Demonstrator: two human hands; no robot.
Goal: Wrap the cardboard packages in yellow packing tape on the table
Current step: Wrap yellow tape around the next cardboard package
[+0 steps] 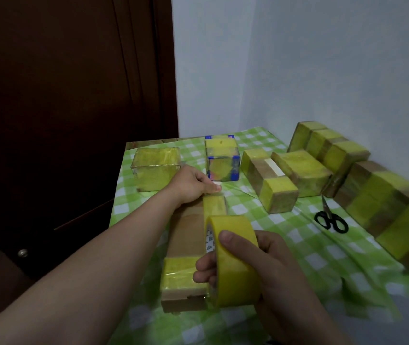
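A long cardboard package [186,235] lies lengthwise on the green checked table [298,250], with a yellow tape band around its near end. My right hand [255,265] grips a roll of yellow packing tape [233,260] above the package. A strip of tape [214,205] runs from the roll along the package top to its far end. There my left hand [193,185] presses the strip's end down with thumb and fingers.
Black scissors [330,217] lie to the right of the package. Several taped packages stand along the back and right, among them a blue-edged cube [221,158] and a clear-wrapped box [156,168]. A dark wooden door stands at the left; the table's left edge is close.
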